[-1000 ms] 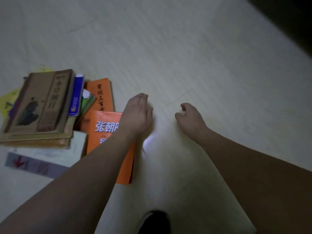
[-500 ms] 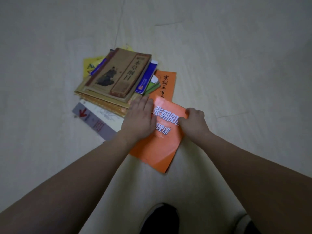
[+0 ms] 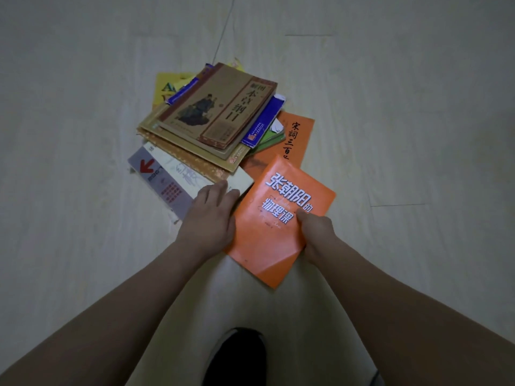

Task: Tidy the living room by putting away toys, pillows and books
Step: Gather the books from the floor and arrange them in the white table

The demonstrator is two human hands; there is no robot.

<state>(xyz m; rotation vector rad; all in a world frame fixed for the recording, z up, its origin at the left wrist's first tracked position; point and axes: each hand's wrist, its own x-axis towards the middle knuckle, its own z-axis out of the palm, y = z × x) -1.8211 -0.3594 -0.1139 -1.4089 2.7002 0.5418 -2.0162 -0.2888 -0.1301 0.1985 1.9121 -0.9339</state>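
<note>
A pile of books lies on the pale floor. A bright orange paperback with white characters (image 3: 278, 215) is nearest me, tilted up off the floor, and my right hand (image 3: 316, 232) grips its right edge with the thumb on the cover. My left hand (image 3: 211, 215) lies with straight fingers at the paperback's left edge and over the corner of a white and grey book (image 3: 170, 179). A thick brown book with a seated figure (image 3: 220, 107) tops the pile, above tan volumes, a blue book (image 3: 263, 121) and a second orange book (image 3: 292, 137).
A yellow booklet (image 3: 167, 87) sticks out at the pile's far left. A dark shoe (image 3: 237, 355) shows at the bottom centre. Bare pale floor (image 3: 418, 135) surrounds the pile on all sides.
The view swung left and centred on the pile. My right hand took hold of the orange paperback's right edge and raised it, while my left hand slid from its cover to its left edge.
</note>
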